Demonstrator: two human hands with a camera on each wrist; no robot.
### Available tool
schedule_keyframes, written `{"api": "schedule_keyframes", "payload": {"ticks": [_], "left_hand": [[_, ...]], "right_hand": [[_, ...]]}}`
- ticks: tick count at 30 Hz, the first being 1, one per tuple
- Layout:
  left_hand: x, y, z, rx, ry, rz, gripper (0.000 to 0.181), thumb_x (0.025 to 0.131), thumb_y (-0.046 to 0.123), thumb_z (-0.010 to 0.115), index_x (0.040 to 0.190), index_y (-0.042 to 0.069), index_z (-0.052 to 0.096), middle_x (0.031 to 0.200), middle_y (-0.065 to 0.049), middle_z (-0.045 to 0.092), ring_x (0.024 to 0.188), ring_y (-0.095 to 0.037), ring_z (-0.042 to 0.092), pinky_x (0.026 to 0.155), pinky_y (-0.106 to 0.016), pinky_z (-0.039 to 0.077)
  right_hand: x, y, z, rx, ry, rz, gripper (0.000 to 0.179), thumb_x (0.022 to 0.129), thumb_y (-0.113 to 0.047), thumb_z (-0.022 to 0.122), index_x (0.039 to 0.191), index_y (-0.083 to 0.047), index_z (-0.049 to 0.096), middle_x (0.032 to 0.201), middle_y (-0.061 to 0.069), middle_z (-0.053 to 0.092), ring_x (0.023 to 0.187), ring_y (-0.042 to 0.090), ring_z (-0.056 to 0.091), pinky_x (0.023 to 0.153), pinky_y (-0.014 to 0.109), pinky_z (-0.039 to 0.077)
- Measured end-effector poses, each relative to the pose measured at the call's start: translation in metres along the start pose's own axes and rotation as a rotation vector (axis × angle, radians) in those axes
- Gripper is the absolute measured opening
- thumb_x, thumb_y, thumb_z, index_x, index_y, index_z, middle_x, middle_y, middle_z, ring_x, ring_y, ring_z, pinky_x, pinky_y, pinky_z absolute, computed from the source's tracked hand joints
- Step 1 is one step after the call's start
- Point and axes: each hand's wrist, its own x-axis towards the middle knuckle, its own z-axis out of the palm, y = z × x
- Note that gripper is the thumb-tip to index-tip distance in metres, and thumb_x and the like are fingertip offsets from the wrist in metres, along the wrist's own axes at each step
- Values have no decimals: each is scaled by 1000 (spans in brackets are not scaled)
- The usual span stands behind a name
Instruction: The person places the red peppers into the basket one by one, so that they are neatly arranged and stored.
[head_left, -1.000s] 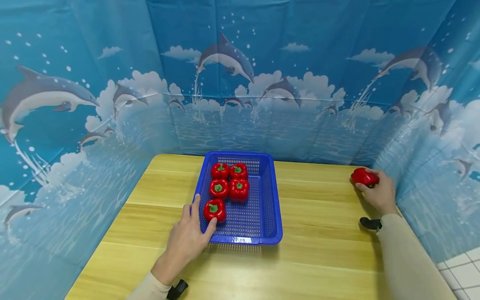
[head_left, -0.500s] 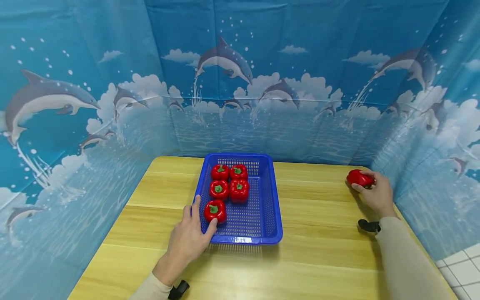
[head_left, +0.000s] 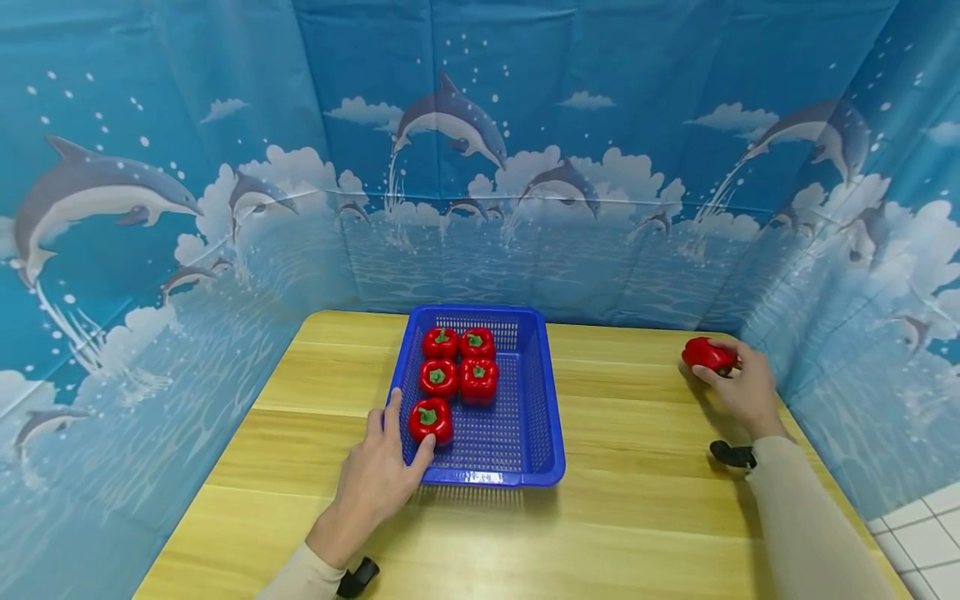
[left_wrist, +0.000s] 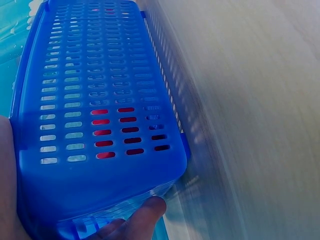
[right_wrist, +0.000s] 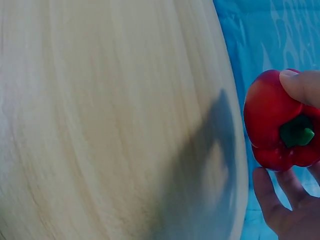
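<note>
My right hand [head_left: 752, 390] holds a red bell pepper [head_left: 699, 353] over the table's far right end. In the right wrist view the thumb is on top of this pepper [right_wrist: 270, 117] and the fingers lie below it; its green stem faces the camera. At the centre stands a blue plastic basket [head_left: 556, 408] with several red bell peppers inside, stems up. My left hand [head_left: 375, 477] grips its near left corner, thumb over the rim beside the nearest pepper [head_left: 437, 427]. In the left wrist view, fingertips [left_wrist: 150, 212] curl under the basket's slotted wall [left_wrist: 100, 182].
A yellow wood-grain table [head_left: 637, 500] carries the basket. Behind it and along both sides hangs a blue curtain [head_left: 480, 258] printed with dolphins. White tiles [head_left: 926, 533] show at the lower right. A black wrist strap [head_left: 733, 454] is on the right arm.
My right hand has moved a little to the left with the red bell pepper in it. The left hand and the basket stay in place.
</note>
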Motion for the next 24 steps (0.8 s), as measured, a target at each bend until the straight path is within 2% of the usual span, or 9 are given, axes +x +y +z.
{"api": "schedule_keyframes", "payload": {"ticks": [3, 7, 9, 12, 15, 21, 24], "left_hand": [[1, 1, 0, -1, -1, 0, 103, 112, 60, 67, 186, 7, 21, 154, -31, 58, 65, -21, 55, 54, -28, 49], [2, 1, -1, -1, -3, 4, 103, 112, 61, 67, 186, 7, 21, 154, -31, 58, 65, -21, 55, 54, -27, 48], [2, 1, -1, -2, -2, 9, 103, 112, 61, 67, 186, 6, 21, 154, -31, 58, 64, -21, 55, 54, -27, 48], [2, 0, 0, -3, -2, 12, 103, 112, 60, 67, 186, 5, 21, 153, -31, 58, 64, -21, 55, 54, -28, 49], [1, -1, 0, -3, -4, 9, 103, 112, 60, 67, 186, 6, 21, 154, -32, 58, 65, -22, 56, 55, -28, 50], [0, -1, 0, -10, -4, 5, 103, 112, 59, 68, 186, 6, 21, 153, -31, 58, 66, -22, 56, 55, -28, 49], [0, -1, 0, -10, -4, 8, 103, 112, 60, 67, 186, 6, 21, 153, -31, 58, 64, -21, 55, 54, -28, 49]], "right_hand": [[0, -3, 0, 4, 2, -5, 63, 110, -25, 85, 163, 0, 61, 157, 38, 60, 141, 62, 53, 85, 19, 40], [-1, -7, 0, 8, -1, -3, 66, 110, -26, 84, 165, 0, 58, 158, 38, 56, 142, 61, 50, 91, 36, 50], [-2, -9, 0, 8, -8, 4, 69, 110, -28, 84, 167, 0, 56, 159, 38, 55, 142, 61, 51, 92, 41, 51], [-5, -13, 0, 13, -22, 24, 74, 110, -32, 85, 169, -1, 53, 162, 38, 53, 141, 63, 54, 87, 32, 52], [-7, -19, 0, 34, -39, 49, 80, 109, -35, 85, 172, -2, 49, 166, 38, 51, 141, 64, 55, 82, 21, 46], [-12, -31, 3, 57, -31, 64, 85, 108, -36, 86, 174, -3, 46, 170, 36, 50, 144, 62, 53, 83, 20, 46], [-16, -36, 5, 70, -3, 46, 84, 106, -34, 88, 173, -3, 47, 169, 33, 53, 144, 59, 55, 82, 14, 44]]}}
